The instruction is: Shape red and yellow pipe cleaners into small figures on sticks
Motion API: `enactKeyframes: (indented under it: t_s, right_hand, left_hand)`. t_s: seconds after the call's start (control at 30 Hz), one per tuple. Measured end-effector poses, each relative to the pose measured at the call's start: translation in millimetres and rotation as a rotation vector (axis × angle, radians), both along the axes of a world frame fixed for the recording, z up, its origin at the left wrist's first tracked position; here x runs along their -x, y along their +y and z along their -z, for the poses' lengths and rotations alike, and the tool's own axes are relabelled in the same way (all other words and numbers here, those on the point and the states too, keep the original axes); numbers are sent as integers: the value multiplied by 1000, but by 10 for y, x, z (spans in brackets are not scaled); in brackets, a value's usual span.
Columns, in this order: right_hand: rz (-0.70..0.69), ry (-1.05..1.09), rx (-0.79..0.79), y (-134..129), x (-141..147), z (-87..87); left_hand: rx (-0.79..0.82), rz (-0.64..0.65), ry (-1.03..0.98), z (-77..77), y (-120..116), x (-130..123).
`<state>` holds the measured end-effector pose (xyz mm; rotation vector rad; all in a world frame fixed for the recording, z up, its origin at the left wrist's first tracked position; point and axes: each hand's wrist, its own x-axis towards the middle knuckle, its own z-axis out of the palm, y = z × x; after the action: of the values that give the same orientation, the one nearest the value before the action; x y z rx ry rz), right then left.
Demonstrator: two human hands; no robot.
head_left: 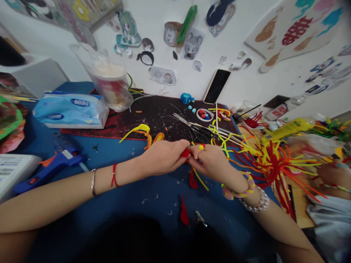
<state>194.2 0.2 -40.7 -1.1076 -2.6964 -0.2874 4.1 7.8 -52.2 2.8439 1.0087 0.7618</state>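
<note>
Head view — red piece [185,153] in left hand [163,157]

Over a blue tabletop [126,202], a left hand [164,157] pinches a small red piece [185,153] between thumb and finger, while the right hand [212,162] curls just beside it, its own grip partly hidden. Around the hands, scissors [191,126], a dish [197,116] of red and blue balls [204,115] and a phone [217,87] propped against the wall [148,18] stand at 1 o'clock. Fuzzy red, orange and yellow stems [274,164] spread at 3 o'clock, another person's arm [336,176] beyond. A red teardrop shape [184,213] lies near a metal clip [201,218] at 6 o'clock, a blue glue gun [61,162] at 9, and a bagged drink cup [111,87] at 10.
</note>
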Motion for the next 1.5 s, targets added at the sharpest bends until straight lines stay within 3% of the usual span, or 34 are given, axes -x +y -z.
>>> enactKeyframes:
  t_s: [0.23,0.43,0.63,0.73,0.8,1.0,1.33,1.5]
  right_hand:
    - [112,90,160,-25,37,-48]
    - [192,188,255,-7,33,-42]
    - [211,384,225,-30,94,19]
    - [178,525,285,-45,134,20]
    - [161,623,393,-40,139,3]
    - [35,777,909,64,35,-71]
    - [30,784,1237,263,-128,2]
    - [-15,608,1276,314,-182,26]
  left_hand:
    - [170,-56,10,-61,-17,-16]
    - [270,-71,-17,8,2,-42]
    - [416,-65,-258,67,-40,-91]
    - [471,-85,-357,55,-58,-104]
    - [506,-88,-398,30,-64,-102]
    - [578,-86,-449,-47,-53,-74]
    - [576,109,-252,-86,17,-24]
    - [521,290,-45,-84,61,13]
